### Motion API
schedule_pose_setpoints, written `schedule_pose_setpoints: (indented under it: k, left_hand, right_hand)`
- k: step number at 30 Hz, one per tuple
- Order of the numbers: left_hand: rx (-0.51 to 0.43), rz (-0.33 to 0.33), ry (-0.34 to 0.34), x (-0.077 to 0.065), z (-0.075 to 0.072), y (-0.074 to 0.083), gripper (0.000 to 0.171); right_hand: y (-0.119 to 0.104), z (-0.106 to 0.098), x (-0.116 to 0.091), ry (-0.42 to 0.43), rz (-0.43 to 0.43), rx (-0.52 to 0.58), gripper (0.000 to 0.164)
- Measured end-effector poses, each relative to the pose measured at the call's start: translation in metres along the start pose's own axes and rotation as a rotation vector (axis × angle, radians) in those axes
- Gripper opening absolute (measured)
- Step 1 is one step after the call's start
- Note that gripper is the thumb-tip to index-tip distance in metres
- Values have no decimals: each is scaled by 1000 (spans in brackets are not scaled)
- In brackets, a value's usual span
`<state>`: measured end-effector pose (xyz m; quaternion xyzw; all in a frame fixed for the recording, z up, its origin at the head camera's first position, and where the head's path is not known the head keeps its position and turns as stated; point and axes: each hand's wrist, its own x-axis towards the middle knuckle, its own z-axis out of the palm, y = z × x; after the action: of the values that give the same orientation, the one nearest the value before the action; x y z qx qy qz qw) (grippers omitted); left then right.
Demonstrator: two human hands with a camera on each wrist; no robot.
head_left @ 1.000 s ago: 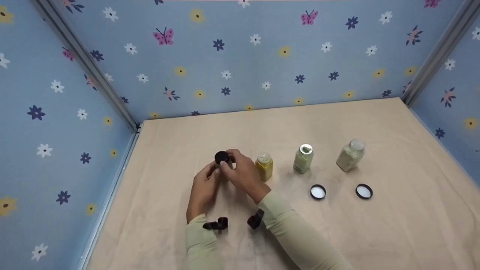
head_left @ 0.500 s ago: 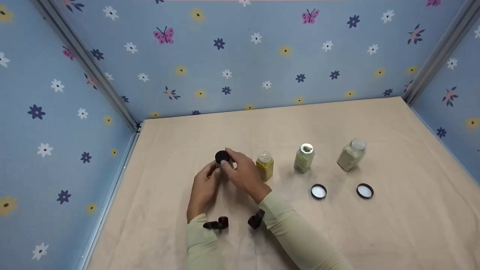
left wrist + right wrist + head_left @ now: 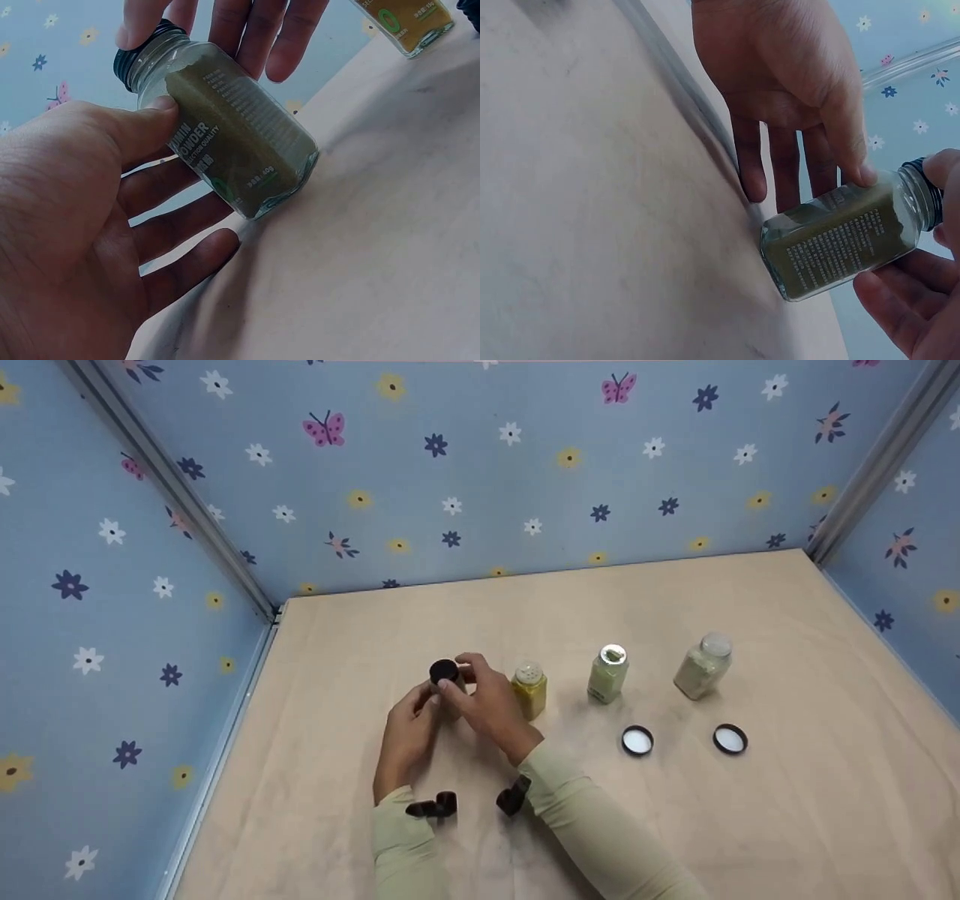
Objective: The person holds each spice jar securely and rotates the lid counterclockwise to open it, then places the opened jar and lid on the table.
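Observation:
My left hand (image 3: 67,195) holds a clear glass spice jar (image 3: 240,142) of greenish-brown powder by its body, thumb near the shoulder. Its label reads in part "powder". My right hand (image 3: 491,705) has its thumb and fingers at the black screw cap (image 3: 444,670), which sits on the jar's neck. In the right wrist view, the cap (image 3: 924,191) lies under the right thumb, and other right fingers reach below the jar. Just right of the hands stands a jar of yellow powder (image 3: 529,697) with a perforated shaker top.
A jar of green herbs (image 3: 606,679) and a jar of pale green powder (image 3: 701,669) stand farther right, both without black caps. Two black caps, one (image 3: 637,741) left of the other (image 3: 730,739), lie inside up on the beige cloth (image 3: 810,825). Flowered blue panels (image 3: 495,472) enclose the table.
The fingers of my right hand have shifted and spread a little at the cap. My left hand and the jar have hardly moved.

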<state>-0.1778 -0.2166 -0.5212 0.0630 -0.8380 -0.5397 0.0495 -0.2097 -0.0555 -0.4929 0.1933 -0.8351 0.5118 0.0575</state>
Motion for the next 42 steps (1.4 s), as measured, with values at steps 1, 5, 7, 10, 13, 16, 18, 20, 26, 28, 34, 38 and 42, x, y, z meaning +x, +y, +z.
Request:
schedule_pose_setpoints:
  k: [1,5,7,10,13,16,18,20,26,28,34,38,42]
  left_hand:
    - [-2,1,-1,0,0,0,39]
    - [-7,14,0,2,-1,-1,39]
    - [-9,16,1,2,-2,-1,39]
    - [5,0,-2,2,-2,-1,39]
    - [1,8,-11,1,-2,-1,39]
    - [-15,21,-14,0,-2,-2,39]
    - [-21,17,-12,-1,-1,-2,39]
    - [-16,11,-6,-2,-1,-3,38]
    - [-10,19,-9,-1,-1,-2,38]
    - [-14,21,-7,0,-1,-2,38]
    - [-9,21,2,2,-2,0,38]
    - [-4,4,-7,1,-2,1,39]
    - [-10,-1,-9,0,-2,0,38]
  right_hand:
    - [0,0,0,4,1,4,48]
    - [0,1,0,16,-20,9,37]
    - [0,1,1,20,-41,7,32]
    - [1,2,2,26,-61,3,31]
    - [2,3,1,28,-60,12,35]
    - [1,2,0,15,-48,19,40]
    - [1,2,-1,3,-39,14,44]
    - [2,2,-2,-8,-35,8,46]
    - [4,0,0,0,-62,11,45]
    - [4,0,2,3,-86,13,46]
    - [2,-1,5,12,-93,24,49]
    - [2,0,2,21,-56,43,44]
    - [2,0,0,26,-74,52,34]
